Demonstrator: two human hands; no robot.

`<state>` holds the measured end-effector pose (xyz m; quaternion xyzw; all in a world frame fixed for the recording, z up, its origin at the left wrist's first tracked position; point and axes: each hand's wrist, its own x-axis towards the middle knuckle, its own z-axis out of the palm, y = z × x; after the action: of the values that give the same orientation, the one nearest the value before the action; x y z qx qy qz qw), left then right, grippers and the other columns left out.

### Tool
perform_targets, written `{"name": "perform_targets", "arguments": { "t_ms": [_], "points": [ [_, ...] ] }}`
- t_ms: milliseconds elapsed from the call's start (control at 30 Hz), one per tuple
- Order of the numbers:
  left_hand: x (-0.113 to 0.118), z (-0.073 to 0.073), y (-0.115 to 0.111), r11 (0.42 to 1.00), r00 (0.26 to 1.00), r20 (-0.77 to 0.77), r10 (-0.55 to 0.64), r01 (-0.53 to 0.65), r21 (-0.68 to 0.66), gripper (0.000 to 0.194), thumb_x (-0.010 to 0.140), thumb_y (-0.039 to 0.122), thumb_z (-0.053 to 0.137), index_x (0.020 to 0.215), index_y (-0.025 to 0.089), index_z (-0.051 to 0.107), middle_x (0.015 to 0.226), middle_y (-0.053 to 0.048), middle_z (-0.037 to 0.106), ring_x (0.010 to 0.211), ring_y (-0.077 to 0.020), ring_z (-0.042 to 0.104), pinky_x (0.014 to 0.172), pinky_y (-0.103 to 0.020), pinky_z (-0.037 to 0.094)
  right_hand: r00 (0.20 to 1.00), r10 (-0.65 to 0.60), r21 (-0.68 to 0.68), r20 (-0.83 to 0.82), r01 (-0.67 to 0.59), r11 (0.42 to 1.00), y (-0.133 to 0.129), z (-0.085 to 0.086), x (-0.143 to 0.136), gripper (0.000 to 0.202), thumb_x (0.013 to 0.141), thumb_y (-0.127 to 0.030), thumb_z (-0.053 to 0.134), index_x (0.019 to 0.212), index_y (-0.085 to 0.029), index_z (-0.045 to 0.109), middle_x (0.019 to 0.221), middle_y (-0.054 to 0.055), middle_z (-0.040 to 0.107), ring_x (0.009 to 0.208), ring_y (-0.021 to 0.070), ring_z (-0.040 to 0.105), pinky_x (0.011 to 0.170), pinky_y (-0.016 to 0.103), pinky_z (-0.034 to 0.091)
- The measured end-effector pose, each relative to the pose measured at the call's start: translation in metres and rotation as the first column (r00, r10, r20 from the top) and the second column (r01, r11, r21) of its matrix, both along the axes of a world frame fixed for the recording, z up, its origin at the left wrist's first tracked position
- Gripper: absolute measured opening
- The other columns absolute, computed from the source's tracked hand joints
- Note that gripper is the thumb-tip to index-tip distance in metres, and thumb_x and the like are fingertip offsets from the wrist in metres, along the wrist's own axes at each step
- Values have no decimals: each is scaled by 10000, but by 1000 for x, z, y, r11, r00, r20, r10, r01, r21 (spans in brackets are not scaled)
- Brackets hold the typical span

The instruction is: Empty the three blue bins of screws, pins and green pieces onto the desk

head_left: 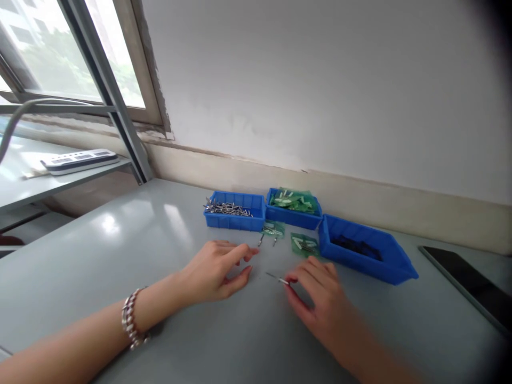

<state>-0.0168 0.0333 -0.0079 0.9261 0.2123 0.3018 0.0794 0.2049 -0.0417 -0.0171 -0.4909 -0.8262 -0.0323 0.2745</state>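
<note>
My right hand [318,293] pinches a thin metal pin [282,280] with a thicker pale end, its slim tip pointing left. Across from it, my left hand [220,269] hovers over the table with thumb and fingers apart, holding nothing. Just beyond the hands lie two small loose metal pieces, one of them a short metal piece [261,240]. A green-tinted plastic packet [304,244] with metal and white parts lies beyond my right hand. Another green packet [273,229] rests against the blue bins.
A blue bin [236,223] holds many metal pins. Beside it, a second blue bin [294,216] is heaped with green packets. Dark parts lie in a third blue bin [368,264]. At right rests a dark-screened device [468,280]; at left, a power strip [82,161] sits on a shelf.
</note>
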Motion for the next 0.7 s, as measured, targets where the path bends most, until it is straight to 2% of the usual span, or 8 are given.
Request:
{"name": "perform_targets", "arguments": {
  "t_ms": [100,200,400,533,700],
  "points": [
    [2,0,-5,999,999,-15,-33,33,-3,185,830,241,483,995,164,519,638,8,573,562,-116,552,525,-222,427,992,34,47,-118,-29,999,-8,-9,-4,165,870,-105,449,802,-189,574,741,31,605,734,194,513,688,333,300],
    [4,0,-8,998,998,-27,-59,59,5,233,824,246,490,1034,153,528,567,20,529,524,-115,515,510,-222,406,991,-5,56,-133,13,998,-7,-16,-3,196,875,-111,433,771,-193,578,731,31,602,725,200,498,664,337,281],
    [6,-1,-6,999,999,-2,-40,40,33,162,830,220,482,967,154,540,598,19,533,524,-100,496,514,-218,397,990,13,-128,-140,-31,991,-11,-12,-4,66,789,-136,584,810,-198,594,773,9,605,773,204,521,686,336,312],
    [7,-2,-6,997,999,29,-32,30,70,114,822,199,486,914,153,536,562,33,513,508,-91,480,510,-214,389,988,16,-165,-152,-41,985,-21,-12,-14,112,703,-115,625,772,-200,600,760,21,582,760,227,518,669,360,353],
    [6,-3,-7,997,999,29,-43,41,68,116,830,196,471,918,152,533,563,28,512,515,-95,480,513,-214,394,977,-1,-265,-213,-57,963,-25,-22,-25,251,653,-31,586,850,-187,599,868,62,552,796,240,526,680,398,439]
  ]
}}
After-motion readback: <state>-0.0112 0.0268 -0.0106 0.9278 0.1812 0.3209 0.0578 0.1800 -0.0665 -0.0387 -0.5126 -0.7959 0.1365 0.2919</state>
